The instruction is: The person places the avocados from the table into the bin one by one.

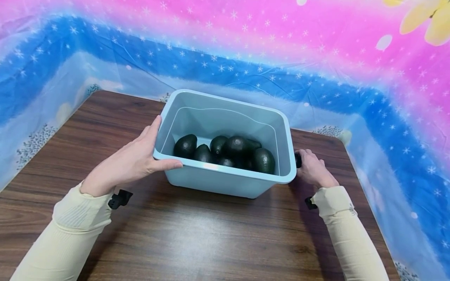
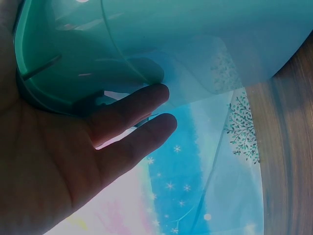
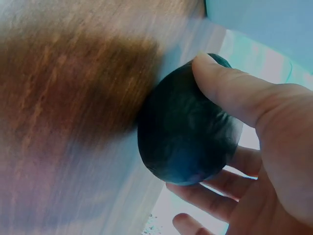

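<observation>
A light blue plastic bin (image 1: 218,181) stands on the table with several dark avocados (image 1: 185,146) inside. My left hand (image 1: 135,156) rests against its near left corner, the thumb lying along the front rim and the fingers along the left side. Those fingers look straight in the left wrist view, against the bin's outer wall (image 2: 190,73). Outside the bin's right wall, my right hand (image 1: 314,168) grips another avocado (image 3: 188,125), the thumb on one side and fingers on the other. The head view shows only a small part of this avocado (image 1: 298,159).
The brown wood-grain table (image 1: 211,242) reaches out on both sides of the bin. Behind and beside it hangs a pink and blue sheet (image 1: 225,62) with snowflake prints, close to the table's edges.
</observation>
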`<action>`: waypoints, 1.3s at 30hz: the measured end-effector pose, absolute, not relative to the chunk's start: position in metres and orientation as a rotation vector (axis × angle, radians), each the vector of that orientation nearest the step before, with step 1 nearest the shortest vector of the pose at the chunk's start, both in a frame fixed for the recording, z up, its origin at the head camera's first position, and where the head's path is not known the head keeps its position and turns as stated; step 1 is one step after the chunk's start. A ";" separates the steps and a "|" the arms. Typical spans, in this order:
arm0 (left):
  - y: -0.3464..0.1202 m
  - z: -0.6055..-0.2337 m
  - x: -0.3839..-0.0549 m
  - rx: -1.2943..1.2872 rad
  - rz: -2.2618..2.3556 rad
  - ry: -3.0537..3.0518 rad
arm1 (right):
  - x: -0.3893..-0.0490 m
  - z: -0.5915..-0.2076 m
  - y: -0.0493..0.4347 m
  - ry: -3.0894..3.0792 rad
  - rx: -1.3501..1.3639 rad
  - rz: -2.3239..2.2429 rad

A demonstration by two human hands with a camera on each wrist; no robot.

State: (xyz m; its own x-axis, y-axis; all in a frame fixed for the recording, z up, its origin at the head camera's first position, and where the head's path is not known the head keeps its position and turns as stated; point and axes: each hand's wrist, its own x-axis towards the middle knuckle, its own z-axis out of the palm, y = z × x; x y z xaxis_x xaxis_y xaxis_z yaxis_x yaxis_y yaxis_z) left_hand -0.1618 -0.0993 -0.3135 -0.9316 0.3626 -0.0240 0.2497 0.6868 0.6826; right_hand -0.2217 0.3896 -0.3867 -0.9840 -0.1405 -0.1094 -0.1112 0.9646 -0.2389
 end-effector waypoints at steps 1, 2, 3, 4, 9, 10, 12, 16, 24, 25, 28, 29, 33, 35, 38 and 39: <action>-0.099 -0.314 -0.162 0.502 1.077 2.739 | -0.222 -0.387 0.389 2.989 -0.191 -0.370; -0.099 -0.314 -0.162 0.502 1.076 2.740 | -0.222 -0.388 0.389 2.989 -0.187 -0.385; -0.099 -0.314 -0.162 0.501 1.075 2.740 | -0.223 -0.389 0.389 2.986 -0.186 -0.405; -0.099 -0.314 -0.162 0.500 1.073 2.740 | -0.223 -0.390 0.389 2.983 -0.179 -0.420; -0.099 -0.314 -0.162 0.498 1.079 2.737 | -0.223 -0.390 0.391 2.991 -0.174 -0.412; -0.099 -0.314 -0.162 0.501 1.086 2.735 | -0.222 -0.389 0.392 2.992 -0.169 -0.408; -0.099 -0.314 -0.162 0.505 1.092 2.733 | -0.221 -0.388 0.393 2.991 -0.159 -0.410; -0.099 -0.315 -0.162 0.509 1.098 2.732 | -0.218 -0.384 0.394 3.001 -0.132 -0.421; -0.100 -0.317 -0.163 0.490 1.053 2.743 | -0.213 -0.369 0.398 3.052 -0.107 -0.471; -0.100 -0.317 -0.163 0.490 1.054 2.743 | -0.213 -0.366 0.398 3.059 -0.101 -0.481; -0.100 -0.317 -0.163 0.496 1.071 2.742 | -0.210 -0.354 0.400 3.097 -0.097 -0.495; -0.100 -0.318 -0.163 0.500 1.075 2.741 | -0.209 -0.350 0.400 3.112 -0.097 -0.499; -0.099 -0.318 -0.162 0.513 1.093 2.736 | -0.205 -0.334 0.403 3.183 -0.092 -0.519; -0.099 -0.317 -0.162 0.514 1.093 2.734 | -0.202 -0.326 0.403 3.218 -0.100 -0.522; -0.099 -0.317 -0.162 0.505 1.079 2.737 | -0.198 -0.314 0.401 3.258 -0.118 -0.526; -0.100 -0.317 -0.162 0.503 1.077 2.737 | -0.197 -0.310 0.399 3.266 -0.126 -0.525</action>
State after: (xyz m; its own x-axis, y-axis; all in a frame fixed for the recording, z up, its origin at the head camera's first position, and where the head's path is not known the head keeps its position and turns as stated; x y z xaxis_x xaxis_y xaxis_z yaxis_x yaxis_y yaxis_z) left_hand -0.1618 -0.0995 -0.3166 -0.9312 0.3638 -0.0227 0.2507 0.6846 0.6844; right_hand -0.1967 0.3994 -0.3101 -0.9829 -0.0477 0.1779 -0.1010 0.9473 -0.3041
